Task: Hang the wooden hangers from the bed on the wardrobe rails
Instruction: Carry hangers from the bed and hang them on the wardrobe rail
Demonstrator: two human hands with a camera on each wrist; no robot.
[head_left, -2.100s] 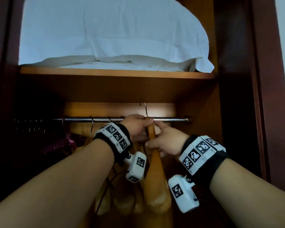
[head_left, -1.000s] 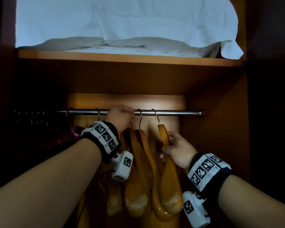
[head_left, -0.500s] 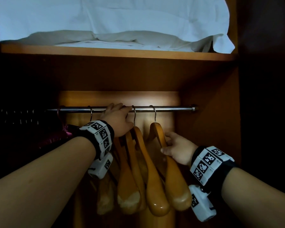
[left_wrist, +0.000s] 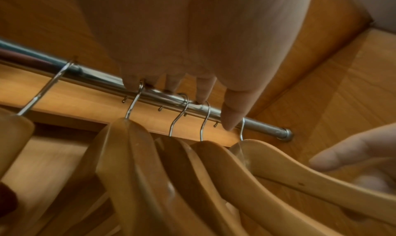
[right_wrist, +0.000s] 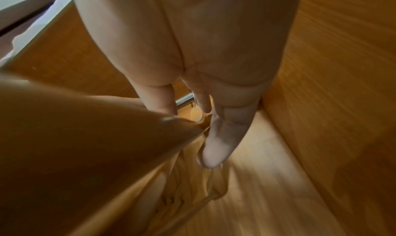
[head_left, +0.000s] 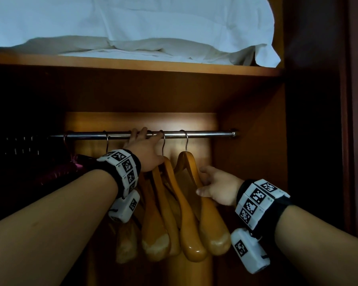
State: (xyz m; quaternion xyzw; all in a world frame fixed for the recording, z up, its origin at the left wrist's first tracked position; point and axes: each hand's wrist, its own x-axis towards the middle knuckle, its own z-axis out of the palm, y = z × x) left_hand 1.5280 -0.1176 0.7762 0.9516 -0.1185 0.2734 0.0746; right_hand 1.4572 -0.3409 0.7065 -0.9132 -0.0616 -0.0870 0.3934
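Wooden hanger touched by right hand's straight fingers.

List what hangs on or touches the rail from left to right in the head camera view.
Dark red hanger → lone wire hook → left hand on the rail → hook by its fingers → rightmost wooden hanger, touched by the right hand.

Bedroom wardrobe, rail, hangers, shelved bedding

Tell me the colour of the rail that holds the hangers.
Shiny silver metal. The rail shows best in the left wrist view.
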